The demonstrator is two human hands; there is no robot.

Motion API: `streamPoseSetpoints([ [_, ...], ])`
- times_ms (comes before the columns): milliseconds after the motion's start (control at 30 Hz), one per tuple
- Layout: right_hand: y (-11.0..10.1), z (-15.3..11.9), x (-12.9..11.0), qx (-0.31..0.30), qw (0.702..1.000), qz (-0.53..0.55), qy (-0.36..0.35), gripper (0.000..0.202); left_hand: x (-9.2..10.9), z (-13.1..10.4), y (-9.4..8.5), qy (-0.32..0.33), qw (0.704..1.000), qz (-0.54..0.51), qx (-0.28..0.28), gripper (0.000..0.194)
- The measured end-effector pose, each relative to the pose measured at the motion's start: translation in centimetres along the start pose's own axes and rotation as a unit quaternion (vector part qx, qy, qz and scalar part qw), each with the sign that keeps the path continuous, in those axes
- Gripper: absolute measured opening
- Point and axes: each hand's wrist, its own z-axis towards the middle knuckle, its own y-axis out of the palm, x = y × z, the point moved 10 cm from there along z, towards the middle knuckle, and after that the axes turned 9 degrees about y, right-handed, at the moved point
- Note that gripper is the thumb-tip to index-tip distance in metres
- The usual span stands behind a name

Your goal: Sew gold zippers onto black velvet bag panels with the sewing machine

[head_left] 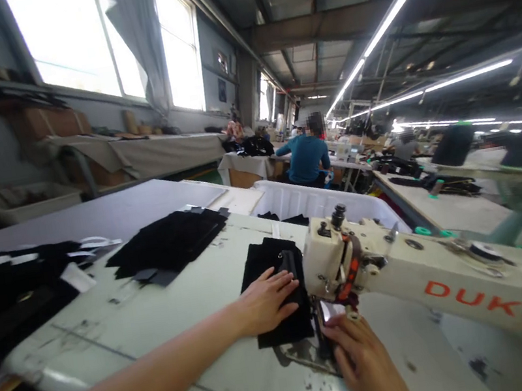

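The person's left arm reaches in from the lower left, bare below a pale sleeve end. The left hand [268, 301] lies palm down, its fingers spread and nearly straight, pointing to the right. From the bottom edge comes the right hand [360, 351], back upward, its fingers bent and drawn close together, the fingertips near the thumb. The two hands are apart, the right one lower.

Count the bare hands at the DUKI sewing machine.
2: left hand, spread on the black fabric, beside the machine head; right hand, at the dark strip below that head. No other hand shows there.
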Motion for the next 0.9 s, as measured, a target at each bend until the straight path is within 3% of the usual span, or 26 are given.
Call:
streamPoseSetpoints([
  [133, -1.6, -0.2, -1.7, 0.057, 0.992, -0.034, -0.105, 0.044, 2.4, -1.0, -1.0, -0.04, 0.998, 0.053, -0.005, 0.046],
  [200, -2.1, -0.1, -3.6, 0.059, 0.988, -0.038, -0.137, 0.046, 1.9, -2.1, -2.2, -0.06, 0.996, 0.06, -0.005, 0.042],
  [267, -1.7, -0.1, -5.4, 0.043, 0.987, -0.043, -0.149, 0.042, -1.3, -4.0, -4.3, -0.114, 0.99, 0.077, 0.008, 0.031],
  [367, -0.7, -1.0, -6.9, 0.046, 0.982, -0.053, -0.175, 0.031, -9.7, -8.4, -8.0, -0.253, 0.958, 0.132, 0.025, 0.026],
  [467, -0.4, -2.3, -5.8, 0.04, 0.98, -0.039, -0.193, 0.023, -17.2, -12.6, -10.0, -0.354, 0.923, 0.151, -0.009, 0.028],
  [533, -0.4, -2.7, -3.7, -0.003, 0.987, -0.025, -0.16, 0.011, -20.1, -14.1, -10.3, -0.37, 0.917, 0.144, -0.038, 0.026],
  [633, -0.7, -2.6, -0.8, -0.068, 0.994, -0.029, -0.077, 0.021, -22.1, -15.0, -10.4, -0.371, 0.917, 0.135, -0.047, 0.024],
  [733, -1.2, -2.3, 0.2, -0.073, 0.996, -0.043, -0.031, 0.041, -22.6, -15.8, -11.4, -0.37, 0.92, 0.132, -0.011, 0.025],
  [900, -0.3, -1.6, 0.1, -0.07, 0.995, -0.064, -0.033, 0.044, -22.5, -18.1, -16.1, -0.368, 0.914, 0.142, 0.1, 0.029],
])
